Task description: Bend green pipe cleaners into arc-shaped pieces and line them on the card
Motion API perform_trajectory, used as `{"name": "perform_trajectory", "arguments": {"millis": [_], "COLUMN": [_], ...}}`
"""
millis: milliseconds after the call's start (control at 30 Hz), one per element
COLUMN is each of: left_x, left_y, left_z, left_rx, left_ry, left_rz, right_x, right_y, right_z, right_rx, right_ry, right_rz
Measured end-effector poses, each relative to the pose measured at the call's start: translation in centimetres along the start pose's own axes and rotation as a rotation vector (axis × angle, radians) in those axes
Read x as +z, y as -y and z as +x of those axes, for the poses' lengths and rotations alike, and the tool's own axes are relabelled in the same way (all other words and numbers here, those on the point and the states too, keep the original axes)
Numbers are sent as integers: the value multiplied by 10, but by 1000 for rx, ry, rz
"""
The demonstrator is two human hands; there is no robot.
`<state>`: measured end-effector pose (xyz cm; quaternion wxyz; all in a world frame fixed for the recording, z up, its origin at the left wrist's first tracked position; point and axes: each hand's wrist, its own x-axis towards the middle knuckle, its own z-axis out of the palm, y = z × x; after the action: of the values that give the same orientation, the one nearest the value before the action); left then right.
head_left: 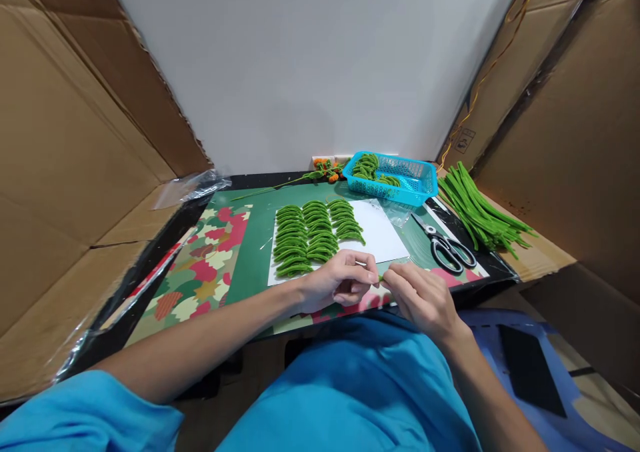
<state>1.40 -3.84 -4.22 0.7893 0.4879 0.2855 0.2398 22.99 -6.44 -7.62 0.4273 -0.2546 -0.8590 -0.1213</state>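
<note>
My left hand [350, 277] and my right hand [423, 297] meet just above the table's front edge, fingertips pinched. Between them shows a short bit of green pipe cleaner [381, 279]; the fingers cover the rest of it. Just beyond my left hand, three columns of curved green pipe cleaner pieces [320, 232] lie on a white sheet [383, 239]. Black-handled scissors [443, 247] rest with blades apart, to the right of the sheet. A bundle of long green pipe cleaners [483, 212] lies at the far right.
Behind the sheet stands a blue plastic basket [420, 189] with more curved green pieces. Orange flowers on a green stem [327, 169] lie left of it. Cardboard walls [60, 139] flank the table. A patterned sheet [200, 272] covers the left side; a blue stool [480, 352] is at right.
</note>
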Motion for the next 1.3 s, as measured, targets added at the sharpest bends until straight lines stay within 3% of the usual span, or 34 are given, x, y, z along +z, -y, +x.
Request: {"name": "perform_trajectory", "arguments": {"millis": [100, 200, 300, 367, 467, 567, 667, 733, 800, 867, 967, 1033, 1100, 1133, 1200, 1300], "left_x": [4, 7, 4, 1, 2, 6, 9, 10, 10, 11, 11, 9, 5, 4, 3, 7], "left_y": [-1, -2, -3, -3, -2, -5, -8, -9, -8, -6, -3, -1, 2, 3, 6, 8], "left_z": [-3, -7, -9, -10, -10, -10, -9, -9, -10, -11, -13, -11, -8, -7, -6, -7], "left_rx": [150, 449, 598, 621, 615, 498, 286, 203, 184, 217, 382, 501, 564, 582, 597, 544], "left_ry": [-39, -143, -59, -9, -106, -168, -42, 32, 58, 28, -45, -45, -21, -10, -14, -93], "left_rz": [246, 757, 1196, 1328, 1227, 859, 480, 346, 328, 419, 786, 1073, 1271, 1323, 1312, 1070], "right_x": [-1, -4, -6, -5, -5, -8, -12, -13, -13, -10, -3, 2, 4, 4, 2, -3], "right_y": [8, 17, 20, 20, 20, 17, 9, 6, 7, 12, 23, 27, 27, 27, 24, 20], "right_z": [0, 4, 10, 12, 12, 6, 1, -1, -2, -2, -1, 1, 1, 1, 0, -4], "right_rx": [212, 673, 1093, 1205, 1066, 622, 246, 168, 187, 306, 721, 1044, 1260, 1301, 1240, 904], "right_ry": [-37, -3, 124, 156, 89, 22, -5, -4, -15, -44, -87, -70, -28, -7, 18, -3], "right_rz": [269, 743, 1277, 1418, 1129, 605, 350, 323, 374, 493, 787, 1043, 1255, 1303, 1247, 856]}}
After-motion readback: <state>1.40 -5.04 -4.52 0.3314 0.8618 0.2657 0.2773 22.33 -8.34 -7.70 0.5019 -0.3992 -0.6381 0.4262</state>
